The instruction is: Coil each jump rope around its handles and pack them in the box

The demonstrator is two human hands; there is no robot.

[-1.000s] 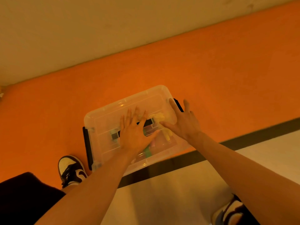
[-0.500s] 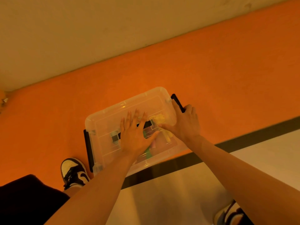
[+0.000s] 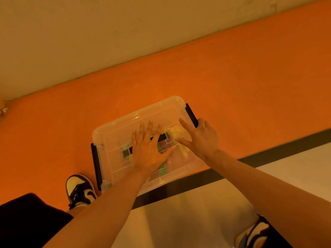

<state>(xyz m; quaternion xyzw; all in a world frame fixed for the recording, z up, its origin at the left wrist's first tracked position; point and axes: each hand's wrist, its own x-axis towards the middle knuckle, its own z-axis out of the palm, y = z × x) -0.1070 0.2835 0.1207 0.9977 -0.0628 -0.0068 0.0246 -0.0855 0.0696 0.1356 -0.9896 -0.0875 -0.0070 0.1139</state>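
my feed shows the left hand [image 3: 148, 151] and right hand [image 3: 200, 138] bare, forearms bare to the frame's edge. left shoe [image 3: 80, 191]: low white sneaker, black panels and laces; right shoe [image 3: 254, 235] in like colours. black cloth [image 3: 26, 221] covers the left thigh.

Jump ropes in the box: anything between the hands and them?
Yes: the clear lid covers the box. The left hand lies flat on it, the right hand grips its right latch; the jump ropes show through it.
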